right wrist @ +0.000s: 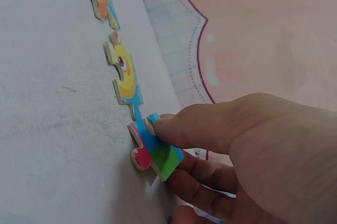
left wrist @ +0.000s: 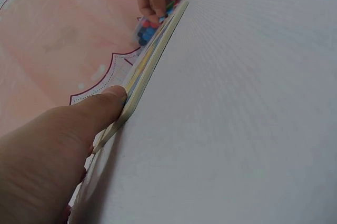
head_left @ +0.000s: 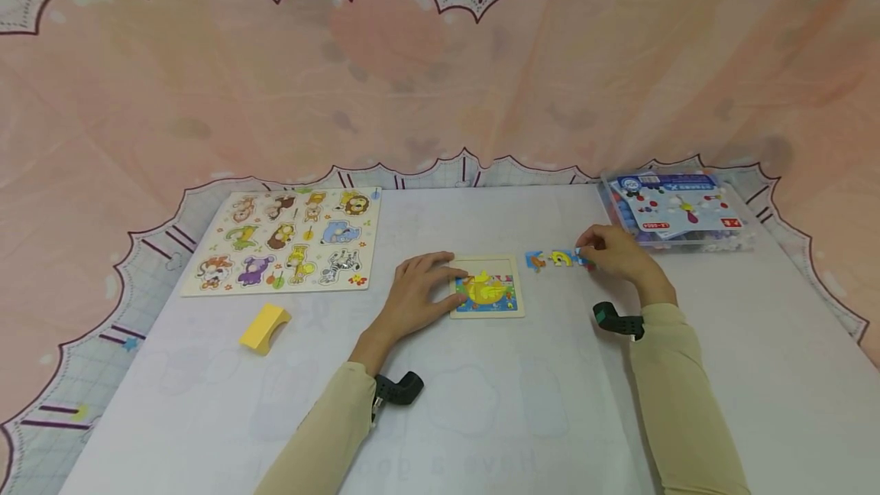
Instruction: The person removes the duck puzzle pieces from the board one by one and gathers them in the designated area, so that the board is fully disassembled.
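A small wooden jigsaw tray (head_left: 521, 304) lies mid-table, its lower part filled with pieces picturing a yellow bird (head_left: 486, 290). My left hand (head_left: 419, 289) rests over the tray's left side, thumb and fingertips on its frame. In the left wrist view the thumb (left wrist: 108, 107) presses near a corner of the frame. To the right of the tray, my right hand (head_left: 615, 254) pinches a blue, green and pink jigsaw piece (right wrist: 160, 148) between thumb and fingers. In line with it lie a yellow-and-blue piece (right wrist: 127, 79) and an orange-and-blue piece (right wrist: 100, 0).
A wooden animal puzzle board (head_left: 289, 243) lies at the back left, with a yellow arched block (head_left: 264, 328) in front of it. At the back right stands a clear plastic box (head_left: 677, 208) with a printed sheet and colourful parts. Patterned cloth hangs behind the table.
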Available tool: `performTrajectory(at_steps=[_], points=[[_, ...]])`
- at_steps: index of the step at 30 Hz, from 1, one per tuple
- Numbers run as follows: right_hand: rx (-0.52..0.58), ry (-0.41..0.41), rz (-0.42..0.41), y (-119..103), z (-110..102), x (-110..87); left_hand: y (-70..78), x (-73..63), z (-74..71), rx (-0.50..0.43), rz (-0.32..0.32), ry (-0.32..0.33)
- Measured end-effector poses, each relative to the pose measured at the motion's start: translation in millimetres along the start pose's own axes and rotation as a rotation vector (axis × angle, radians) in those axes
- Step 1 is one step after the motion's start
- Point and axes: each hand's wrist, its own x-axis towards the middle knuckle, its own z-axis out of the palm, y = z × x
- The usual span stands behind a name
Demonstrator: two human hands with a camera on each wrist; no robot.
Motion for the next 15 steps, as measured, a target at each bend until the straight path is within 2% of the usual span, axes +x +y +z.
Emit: performTrajectory(at_steps=[15], points=[[-0.033,0.009,-0.016,1.0,1.6,2.3,-0.9,0.1,0.8,-0.005,0.012,0.012]])
